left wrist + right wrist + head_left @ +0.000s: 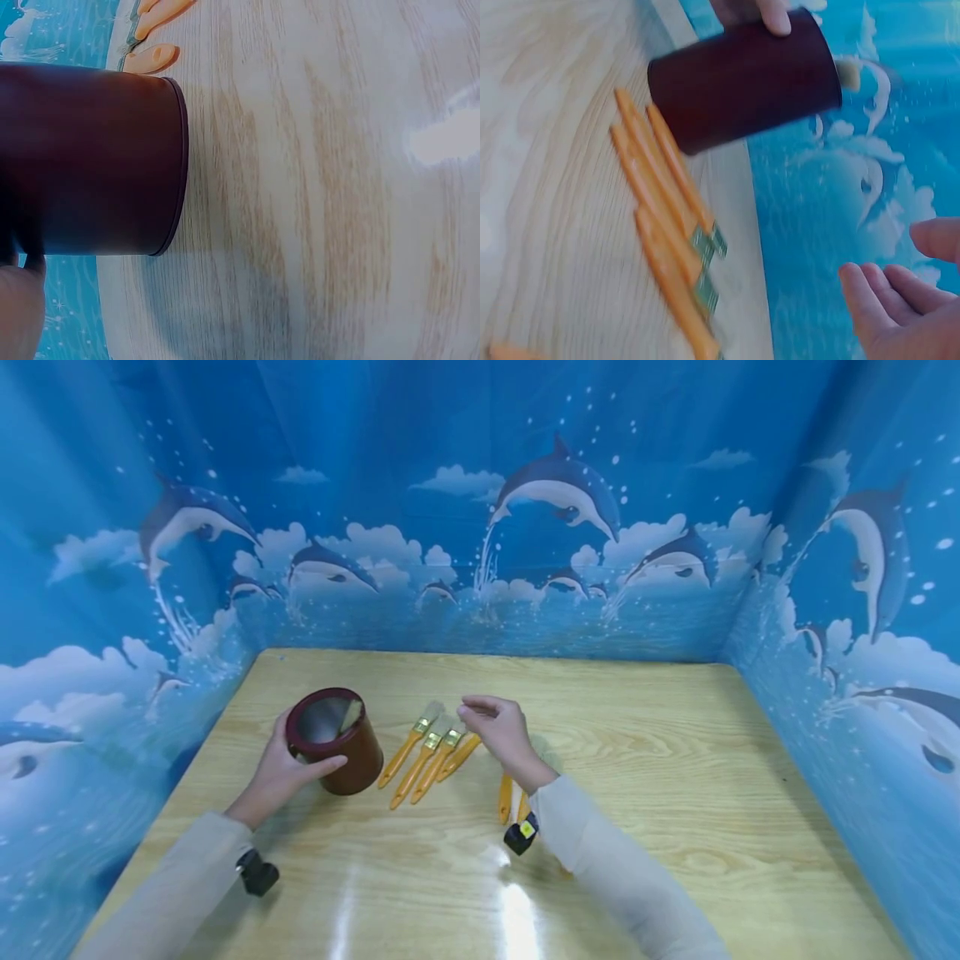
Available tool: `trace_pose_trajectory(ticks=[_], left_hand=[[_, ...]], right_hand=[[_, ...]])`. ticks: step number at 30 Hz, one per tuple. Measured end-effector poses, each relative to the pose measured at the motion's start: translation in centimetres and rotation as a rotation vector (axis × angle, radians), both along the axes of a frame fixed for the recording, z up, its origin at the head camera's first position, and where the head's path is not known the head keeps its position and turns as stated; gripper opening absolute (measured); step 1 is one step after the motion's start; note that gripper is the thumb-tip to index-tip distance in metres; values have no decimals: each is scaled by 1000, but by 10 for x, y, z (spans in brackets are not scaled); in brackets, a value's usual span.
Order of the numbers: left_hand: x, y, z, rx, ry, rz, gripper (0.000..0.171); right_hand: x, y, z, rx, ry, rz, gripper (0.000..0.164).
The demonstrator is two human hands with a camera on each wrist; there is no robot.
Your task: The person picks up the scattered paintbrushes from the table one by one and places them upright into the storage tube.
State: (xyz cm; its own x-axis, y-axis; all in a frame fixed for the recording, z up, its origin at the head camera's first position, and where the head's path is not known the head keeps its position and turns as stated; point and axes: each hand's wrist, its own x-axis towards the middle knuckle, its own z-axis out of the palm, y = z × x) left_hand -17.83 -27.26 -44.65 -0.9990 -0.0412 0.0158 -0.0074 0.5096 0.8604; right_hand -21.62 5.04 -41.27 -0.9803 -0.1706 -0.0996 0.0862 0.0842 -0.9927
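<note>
My left hand [281, 777] grips a dark brown-red cylindrical holder [352, 764], its thumb along the near side. The bristle end of a brush [350, 716] shows inside the rim; its handle is hidden in the holder. Several paintbrushes [420, 764] with orange handles and metal collars lie side by side on the table, just right of the holder. Over the far end of these brushes hovers my right hand [504, 732]. In the right wrist view its fingers [870, 300] are loosely bent, thumb apart from them, with nothing between.
More orange-handled brushes [506, 797] lie under the right forearm, partly hidden by the sleeve and wrist camera. A light wood table [652, 760] carries everything. Blue dolphin-print curtains [450, 518] stand along its back and both sides.
</note>
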Motion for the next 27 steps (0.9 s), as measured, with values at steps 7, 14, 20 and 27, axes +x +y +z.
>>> trace_pose_trajectory(ticks=[7,14,20,27], left_hand=[[1,1,3,2,-6,-2,112],[1,1,3,-2,-14,2,113],[1,0,2,-10,-25,5,113],[1,0,2,-12,-24,4,114]], right_hand=[[3,37,-13,41,-20,-43,37],[15,69,-28,105,-79,-76,42],[26,94,-39,210,-85,-157,40],[39,116,-47,291,-135,-199,40]])
